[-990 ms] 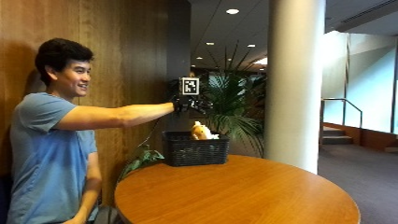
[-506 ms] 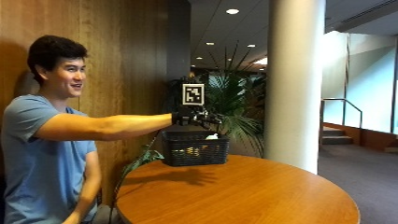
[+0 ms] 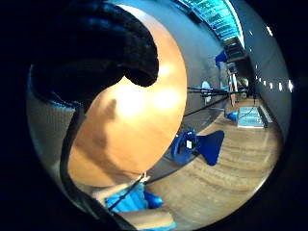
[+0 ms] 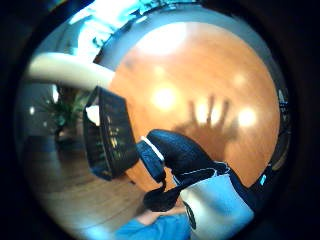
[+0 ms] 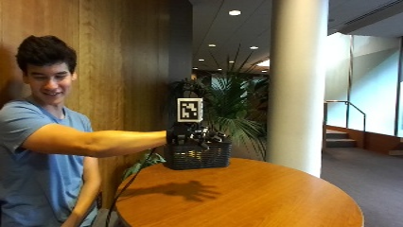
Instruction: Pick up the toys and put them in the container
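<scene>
At the near edge of the round worktop (image 5: pixel 252 198) we see polished orange-brown wood with soft ceiling-light glare and the shadow of spread fingers. Above it, our gloved right hand (image 5: pixel 192 136) hovers with fingers relaxed and parted, holding nothing, right in front of the container (image 5: pixel 197 156) and level with its rim. The container, a dark, slatted, box-shaped basket, sits at the worktop's far edge. From the thumb-side palm view something pale shows inside the container's top, possibly a toy; we cannot tell more. No toy is visible on the worktop, so we judge the job near done. Beyond the container stand a leafy plant (image 5: pixel 236 109) and a smooth pale column (image 5: pixel 296 85).
</scene>
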The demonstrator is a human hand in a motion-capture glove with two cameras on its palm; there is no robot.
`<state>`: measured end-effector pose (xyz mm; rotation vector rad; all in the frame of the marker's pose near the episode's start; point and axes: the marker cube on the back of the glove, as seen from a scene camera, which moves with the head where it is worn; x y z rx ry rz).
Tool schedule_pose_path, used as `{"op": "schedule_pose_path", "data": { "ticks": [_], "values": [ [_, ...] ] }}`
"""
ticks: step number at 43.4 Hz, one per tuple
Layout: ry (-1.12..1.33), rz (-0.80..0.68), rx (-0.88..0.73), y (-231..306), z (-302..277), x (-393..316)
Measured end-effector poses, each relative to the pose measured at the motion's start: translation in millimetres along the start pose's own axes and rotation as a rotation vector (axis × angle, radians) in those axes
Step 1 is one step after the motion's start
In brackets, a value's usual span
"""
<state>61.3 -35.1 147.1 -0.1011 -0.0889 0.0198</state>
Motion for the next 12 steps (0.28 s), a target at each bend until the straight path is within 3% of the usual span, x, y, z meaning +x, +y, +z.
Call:
{"op": "schedule_pose_path", "data": {
  "ticks": [4,12],
  "values": [
    [0.031,-0.007,0.020,1,-1,0],
    [0.123,-0.248,0.030,11,-2,9]
  ]
}}
